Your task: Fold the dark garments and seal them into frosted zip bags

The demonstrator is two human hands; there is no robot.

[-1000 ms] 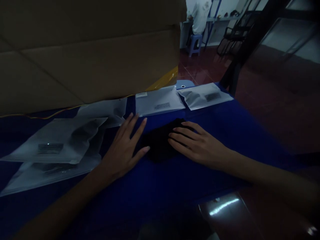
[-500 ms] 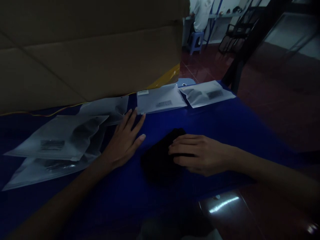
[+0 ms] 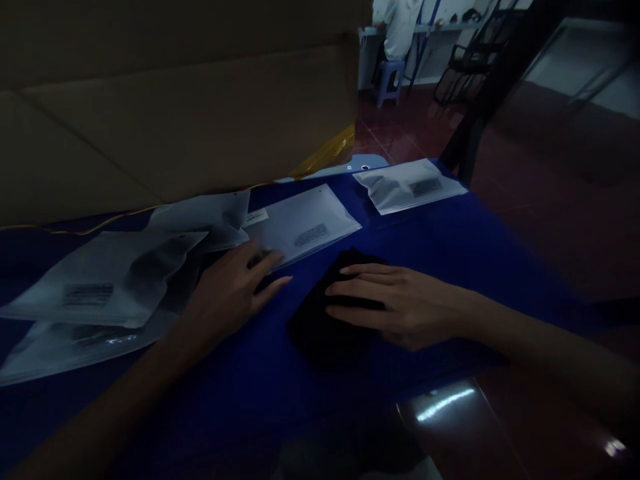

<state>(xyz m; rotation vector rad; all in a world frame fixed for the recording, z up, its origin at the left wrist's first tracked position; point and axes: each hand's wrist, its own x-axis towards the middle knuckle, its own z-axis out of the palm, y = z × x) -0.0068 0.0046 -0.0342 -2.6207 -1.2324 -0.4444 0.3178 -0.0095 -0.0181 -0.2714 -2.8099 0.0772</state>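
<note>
A dark folded item (image 3: 320, 320), seemingly cloth, lies on the blue table surface (image 3: 430, 247). My right hand (image 3: 390, 300) rests on top of it, fingers stretched and slightly apart. My left hand (image 3: 230, 287) touches the near left corner of a frosted bag with a printed label (image 3: 305, 220); its thumb and index finger are apart, while the other fingertips are blurred. Left of that hand, frosted bags (image 3: 115, 273) overlap in a pile, dark contents showing through. Another frosted bag (image 3: 415, 187) lies at the far right of the table.
A large cardboard box (image 3: 190, 120) stands along the table's far left side, with yellow tape (image 3: 327, 153) at its lower corner. Beyond are a seated person (image 3: 400, 30) on a blue stool (image 3: 389, 80), and a black chair (image 3: 467, 63). A dark post (image 3: 475, 133) rises at right.
The labelled middle bag has moved nearer and turned, with my left hand at its near corner. My right hand has shifted slightly left over the dark item. The view has shifted a little.
</note>
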